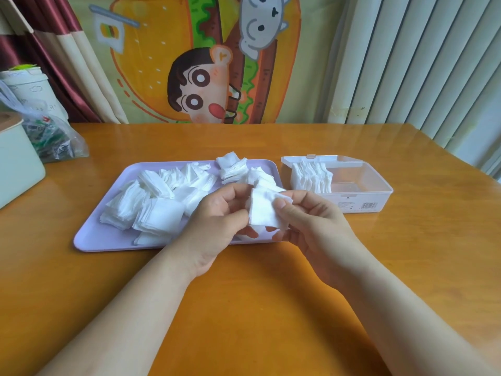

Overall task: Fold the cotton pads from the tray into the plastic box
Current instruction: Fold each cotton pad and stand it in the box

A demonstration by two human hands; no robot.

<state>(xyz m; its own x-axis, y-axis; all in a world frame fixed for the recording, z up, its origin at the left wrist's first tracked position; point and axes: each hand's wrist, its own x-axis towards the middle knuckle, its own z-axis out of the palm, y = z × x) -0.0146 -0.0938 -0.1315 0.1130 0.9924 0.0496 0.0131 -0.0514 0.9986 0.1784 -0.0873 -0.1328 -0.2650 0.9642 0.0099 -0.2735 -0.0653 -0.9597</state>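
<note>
A: Where's the pad rn?

B: One cotton pad [264, 210] is held up between both hands, over the right near corner of the tray [108, 240]. Its flat face is toward the camera and its top leans slightly right. It's approx. square, so there's no clear long axis.

A: Fingers?

B: The left hand [217, 213] has its fingers curled, with the thumb and fingertips pinching the pad's left edge. The right hand [306, 221] has its thumb pressed on the front at the right edge and its fingers curled behind, so it's pinching too.

A: Tray, box — which way do they lie?

B: The lilac tray has its long axis left-right across the wooden table [271, 308]. The loose pads [151, 196] are heaped on it in messy stacks, mostly on the left and at the back. The plastic box [360, 191] is clear and sits just beside the tray's right end, also long side left-right. Its lid [309, 158] is flipped open at the back. The folded pads [311, 179] stand on edge in a row at the box's left end.

A: Any writing?

B: There's a barcode label [368, 205] on the box's near wall, with small print beside it that's too small to read. At far left a cup [27, 85] and a plastic bag [51, 139] both carry print, also illegible. A cartoon hanging [200, 77] behind the table shows no words.
</note>
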